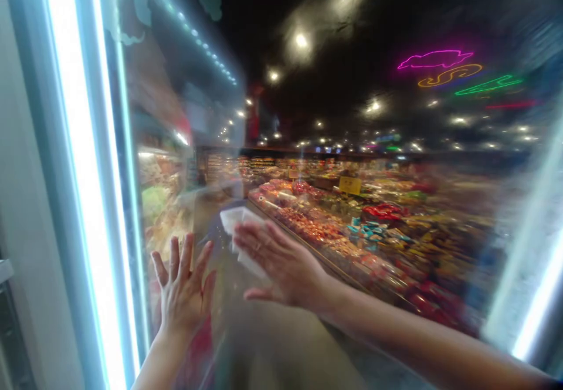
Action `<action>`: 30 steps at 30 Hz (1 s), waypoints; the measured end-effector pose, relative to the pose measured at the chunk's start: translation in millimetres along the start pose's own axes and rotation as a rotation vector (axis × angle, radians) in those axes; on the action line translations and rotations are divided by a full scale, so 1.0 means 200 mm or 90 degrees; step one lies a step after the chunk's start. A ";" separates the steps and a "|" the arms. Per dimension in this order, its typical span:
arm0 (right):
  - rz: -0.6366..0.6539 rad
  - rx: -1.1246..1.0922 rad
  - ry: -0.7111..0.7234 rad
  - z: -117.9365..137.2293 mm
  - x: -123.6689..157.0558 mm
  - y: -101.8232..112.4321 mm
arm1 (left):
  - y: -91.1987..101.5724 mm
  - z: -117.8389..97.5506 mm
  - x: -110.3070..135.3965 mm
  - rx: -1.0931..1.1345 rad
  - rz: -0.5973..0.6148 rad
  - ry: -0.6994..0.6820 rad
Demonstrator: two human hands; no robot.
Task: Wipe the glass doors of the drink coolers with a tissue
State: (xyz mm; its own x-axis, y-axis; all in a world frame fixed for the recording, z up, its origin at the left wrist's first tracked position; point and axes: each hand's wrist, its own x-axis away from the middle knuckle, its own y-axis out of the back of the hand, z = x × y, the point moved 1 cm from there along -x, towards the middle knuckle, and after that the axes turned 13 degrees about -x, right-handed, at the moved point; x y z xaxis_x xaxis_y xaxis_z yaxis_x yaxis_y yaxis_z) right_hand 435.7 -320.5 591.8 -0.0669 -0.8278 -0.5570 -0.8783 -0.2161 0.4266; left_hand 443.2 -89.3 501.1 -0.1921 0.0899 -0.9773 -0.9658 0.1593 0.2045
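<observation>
With fingers spread, my left hand (182,293) lies flat against a clear glass pane (237,343) and holds nothing. To its right, my right hand (281,264) presses a folded white tissue (233,217) to the same pane. The tissue sticks out past the fingertips and below the palm, and the rest of it is hidden under the hand. The right fingers lie together and nearly straight, blurred by motion, with the thumb apart. My right forearm reaches in from the lower right.
A bright light strip (83,167) runs down the frame on the left, and another (539,302) glows at the lower right edge. Through the glass, blurred, are long displays of wrapped goods (303,220), a yellow sign (350,185) and ceiling lights. Neon shapes (435,58) show at upper right.
</observation>
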 end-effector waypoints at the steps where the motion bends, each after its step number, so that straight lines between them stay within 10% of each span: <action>1: -0.022 -0.010 -0.042 -0.09 -0.07 0.05 | 0.00 0.00 0.00 -0.001 -0.001 -0.005; 6: -0.076 -0.006 -0.182 -0.27 -0.27 0.18 | 0.00 -0.01 -0.01 0.026 -0.009 -0.005; 14: 0.024 0.008 0.020 0.30 -0.02 -0.16 | -0.03 0.02 0.04 0.041 -0.031 -0.017; 24: -0.102 0.010 -0.207 -0.24 -0.30 0.16 | -0.01 0.01 0.08 0.040 -0.024 -0.006; 30: -0.041 -0.003 -0.136 0.09 -0.15 -0.01 | -0.02 0.02 0.10 0.033 -0.018 -0.020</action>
State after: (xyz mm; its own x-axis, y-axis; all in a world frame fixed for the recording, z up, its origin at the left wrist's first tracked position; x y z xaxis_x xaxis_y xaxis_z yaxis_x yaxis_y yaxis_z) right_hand 431.8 -285.4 595.6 -0.1093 -0.6837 -0.7215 -0.8818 -0.2683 0.3878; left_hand 443.9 -84.2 480.9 -0.1582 0.1155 -0.9806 -0.9603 0.2131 0.1800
